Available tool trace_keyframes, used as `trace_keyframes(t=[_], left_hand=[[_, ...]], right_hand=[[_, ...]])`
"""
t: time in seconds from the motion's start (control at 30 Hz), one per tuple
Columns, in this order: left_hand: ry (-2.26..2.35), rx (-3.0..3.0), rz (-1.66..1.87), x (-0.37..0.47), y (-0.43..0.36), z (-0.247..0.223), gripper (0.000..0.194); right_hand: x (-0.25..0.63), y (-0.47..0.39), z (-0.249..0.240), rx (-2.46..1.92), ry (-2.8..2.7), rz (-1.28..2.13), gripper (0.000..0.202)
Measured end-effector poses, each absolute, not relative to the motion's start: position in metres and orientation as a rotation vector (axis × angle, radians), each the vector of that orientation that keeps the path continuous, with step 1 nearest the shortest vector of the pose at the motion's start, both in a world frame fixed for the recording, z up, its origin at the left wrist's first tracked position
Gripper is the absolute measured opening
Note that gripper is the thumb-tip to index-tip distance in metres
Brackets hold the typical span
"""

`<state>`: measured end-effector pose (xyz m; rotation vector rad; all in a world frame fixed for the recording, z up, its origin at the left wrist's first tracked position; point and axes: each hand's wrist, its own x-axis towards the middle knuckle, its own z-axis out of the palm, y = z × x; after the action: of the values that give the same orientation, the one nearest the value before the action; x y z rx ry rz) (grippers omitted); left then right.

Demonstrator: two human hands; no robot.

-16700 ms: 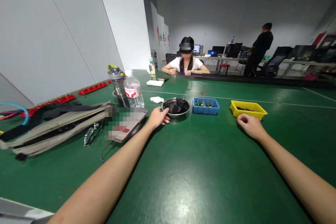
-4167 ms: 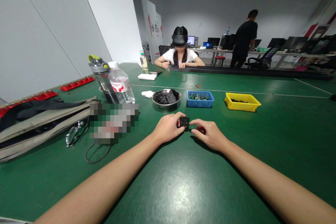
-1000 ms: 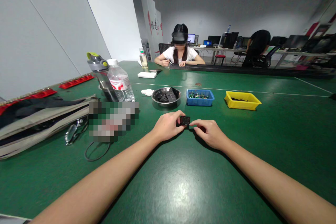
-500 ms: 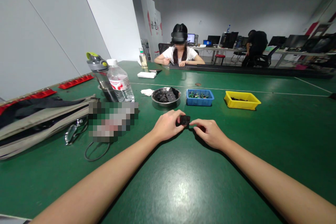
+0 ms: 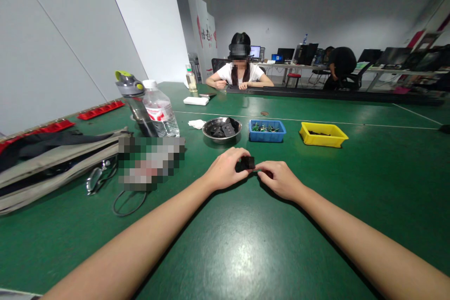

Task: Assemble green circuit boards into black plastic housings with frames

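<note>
My left hand (image 5: 228, 168) is closed around a small black boxy plastic part (image 5: 249, 162), fingers over its top and thumb at its near side. Just right of it, my right hand (image 5: 279, 178) reaches in with its index fingertip at or very near the part's edge. The right thumb sits apart from the index finger, the other fingers curl under, and I see nothing held there. Beyond the hands stand a steel bowl (image 5: 222, 139) of black plastic pieces, a blue tray (image 5: 267, 137) of small green-and-metal parts, and a yellow tray (image 5: 323, 140) with dark pieces.
On the left of the green table (image 5: 242, 243) are a water bottle (image 5: 160, 108), a grey sports bottle (image 5: 135, 103), glasses (image 5: 94, 180), a blurred-out item and a beige bag (image 5: 63, 159). A co-worker (image 5: 241, 72) sits across the table; another person (image 5: 341, 63) bends over behind.
The black part has turned slightly in my left hand, and its face looks darker. My right index finger has moved a little closer to it.
</note>
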<state>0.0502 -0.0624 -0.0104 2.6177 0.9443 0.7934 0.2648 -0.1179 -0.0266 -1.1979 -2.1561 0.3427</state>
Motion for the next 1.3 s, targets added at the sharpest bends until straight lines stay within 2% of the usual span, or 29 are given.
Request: trace_keyframes(t=[0.23, 0.43, 0.5, 0.63, 0.73, 0.97, 1.13, 1.3], left_hand=[[1.061, 2.624, 0.676, 0.048, -0.057, -0.015, 0.025], [1.081, 2.548, 0.621, 0.046, -0.052, -0.019, 0.037], [1.082, 2.560, 0.597, 0.045, -0.050, -0.018, 0.034], [1.056, 2.623, 0.555, 0.043, -0.048, -0.016, 0.026], [1.029, 2.644, 0.542, 0.042, -0.048, -0.014, 0.025], [1.022, 2.634, 0.509, 0.041, -0.047, -0.014, 0.024], [1.018, 2.628, 0.504, 0.041, -0.046, -0.015, 0.024], [1.053, 2.611, 0.520, 0.041, -0.048, -0.012, 0.026]], right_hand=[[0.265, -0.118, -0.026, -1.222, -2.184, 0.315, 0.021], [0.265, -0.115, -0.028, -1.357, -2.104, 0.303, 0.021], [0.271, -0.111, -0.029, -1.497, -2.012, 0.264, 0.031], [0.299, -0.094, -0.031, -1.750, -1.876, 0.126, 0.065], [0.323, -0.079, -0.031, -1.867, -1.821, -0.009, 0.070], [0.345, -0.053, -0.033, -1.815, -1.925, -0.088, 0.061], [0.343, -0.052, -0.036, -1.768, -1.915, -0.100, 0.031], [0.338, -0.066, -0.036, -1.707, -1.844, -0.100, 0.015]])
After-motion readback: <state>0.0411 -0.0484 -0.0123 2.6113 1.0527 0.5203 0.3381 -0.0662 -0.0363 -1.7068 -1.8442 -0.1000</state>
